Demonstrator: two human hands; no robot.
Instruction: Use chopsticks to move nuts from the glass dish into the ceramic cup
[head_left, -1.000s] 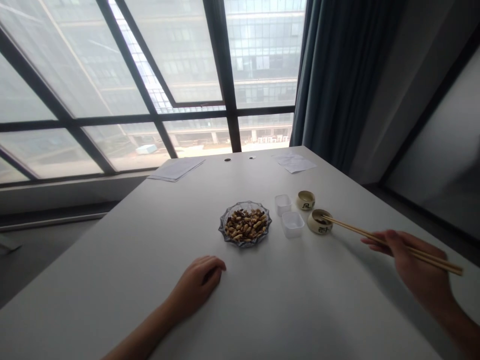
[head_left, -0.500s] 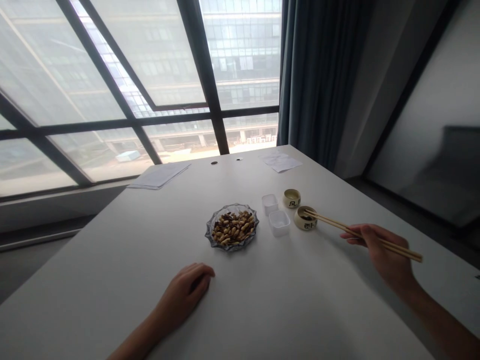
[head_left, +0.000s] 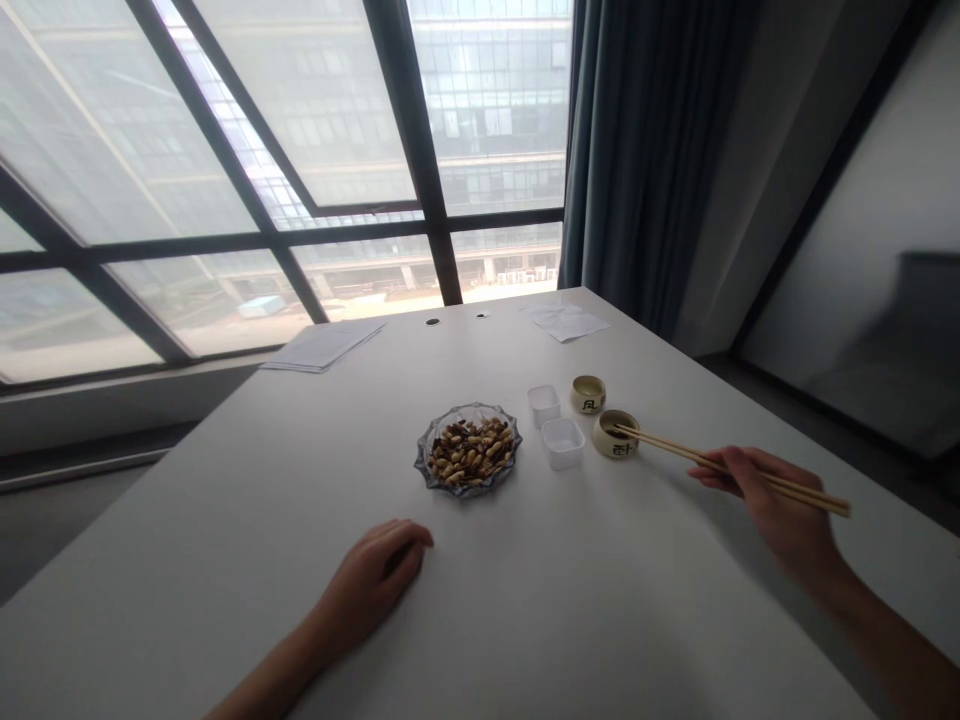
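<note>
My right hand is closed round a pair of wooden chopsticks. Their tips reach over the rim of the nearer round cream cup, which has dark bits inside. A second cream cup stands just behind it. Two small white square containers sit to the left of the cups. A glass dish of mixed nuts and beans stands at the table's middle. My left hand rests on the white table with fingers loosely curled, holding nothing, a little in front of the dish.
Sheets of paper lie at the far left edge and another sheet at the far right corner. Large windows run behind the table, and a dark curtain hangs at the back right.
The view shifted and my right hand with the chopsticks moved a little closer to the cups. The tips stay over the nearer cup. My left hand stays resting on the table.
</note>
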